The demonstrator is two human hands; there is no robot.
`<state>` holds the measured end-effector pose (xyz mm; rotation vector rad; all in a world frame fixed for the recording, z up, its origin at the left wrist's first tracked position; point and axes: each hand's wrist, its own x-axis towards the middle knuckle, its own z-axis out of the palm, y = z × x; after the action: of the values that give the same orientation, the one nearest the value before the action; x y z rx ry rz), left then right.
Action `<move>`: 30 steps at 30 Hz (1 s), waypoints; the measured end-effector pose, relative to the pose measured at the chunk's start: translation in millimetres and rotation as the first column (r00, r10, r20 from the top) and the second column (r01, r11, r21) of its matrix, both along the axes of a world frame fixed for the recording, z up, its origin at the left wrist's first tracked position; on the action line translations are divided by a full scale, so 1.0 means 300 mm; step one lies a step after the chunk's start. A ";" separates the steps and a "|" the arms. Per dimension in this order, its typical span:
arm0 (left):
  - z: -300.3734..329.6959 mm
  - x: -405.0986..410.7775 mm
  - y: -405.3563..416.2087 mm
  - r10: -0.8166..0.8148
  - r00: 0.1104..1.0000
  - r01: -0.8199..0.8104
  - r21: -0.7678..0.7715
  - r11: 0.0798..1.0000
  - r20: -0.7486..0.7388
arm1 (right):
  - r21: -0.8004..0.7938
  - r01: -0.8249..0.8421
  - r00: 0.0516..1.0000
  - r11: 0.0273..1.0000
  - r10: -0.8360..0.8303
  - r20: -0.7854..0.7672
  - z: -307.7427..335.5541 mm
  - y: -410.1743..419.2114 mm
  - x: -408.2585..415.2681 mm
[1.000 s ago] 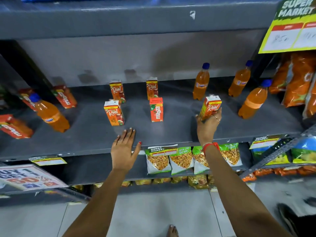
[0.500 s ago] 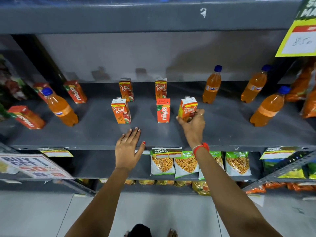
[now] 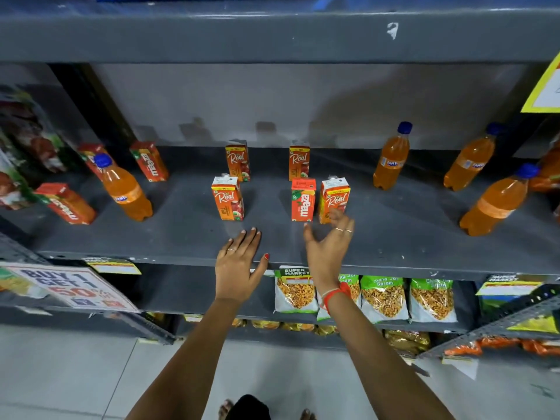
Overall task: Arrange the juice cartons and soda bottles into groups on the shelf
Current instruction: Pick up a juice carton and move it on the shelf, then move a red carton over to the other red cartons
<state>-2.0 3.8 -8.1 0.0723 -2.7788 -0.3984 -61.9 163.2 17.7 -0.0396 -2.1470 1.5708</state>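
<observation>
Several orange juice cartons stand mid-shelf on the grey shelf (image 3: 394, 241): two Real cartons (image 3: 238, 160) at the back, one Real carton (image 3: 228, 199) front left, a Maaza carton (image 3: 303, 200), and a Real carton (image 3: 333, 198) right beside it. My right hand (image 3: 328, 247) hovers open just in front of that last carton, no longer touching it. My left hand (image 3: 239, 262) lies flat on the shelf's front edge. Three orange soda bottles (image 3: 392, 157) stand at the right, one bottle (image 3: 125, 189) at the left among more Maaza cartons (image 3: 150, 160).
Snack packets (image 3: 295, 291) hang on the lower shelf under my hands. A "Buy 1 Get 1" sign (image 3: 72, 286) sticks out at lower left and a yellow price sign (image 3: 545, 89) at upper right. Another shelf board (image 3: 272, 34) sits overhead.
My right hand carried the Real carton leftward, set it upright beside the Maaza carton and let go. The left hand stayed on the shelf edge.
</observation>
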 end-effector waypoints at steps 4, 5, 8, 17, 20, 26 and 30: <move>0.001 0.002 -0.001 -0.005 1.000 0.005 0.003 1.000 0.000 | 0.021 -0.102 0.991 0.995 0.100 0.083 0.006 -0.111 0.029; 0.002 0.002 -0.003 -0.009 1.000 0.009 0.003 1.000 0.003 | 0.024 -0.088 0.990 0.996 0.085 0.109 0.007 -0.133 0.027; 0.005 0.003 -0.010 -0.020 1.000 0.020 -0.016 1.000 0.011 | 0.036 -0.016 0.990 0.999 0.011 0.142 0.011 -0.172 0.010; 0.010 0.062 -0.222 0.123 0.991 -0.125 0.028 0.992 0.060 | 0.088 0.162 0.954 0.983 -0.178 0.242 0.016 -0.207 -0.072; 0.015 0.077 -0.297 0.138 0.987 -0.140 0.013 0.990 0.078 | 0.065 0.204 0.948 0.977 -0.213 0.235 0.020 -0.215 -0.083; 0.021 0.108 -0.385 0.145 0.984 -0.145 -0.007 0.989 0.100 | 0.017 0.215 0.950 0.976 -0.213 0.230 -0.004 -0.211 -0.069; 0.017 0.121 -0.441 0.184 0.979 -0.190 0.063 0.980 0.091 | -0.039 0.128 0.977 0.991 -0.119 0.176 -0.024 -0.233 -0.026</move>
<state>34.2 -128.6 -3.1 0.3727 -2.8077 -0.4556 -69.6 93.3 10.6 -0.3323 -2.1885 1.5997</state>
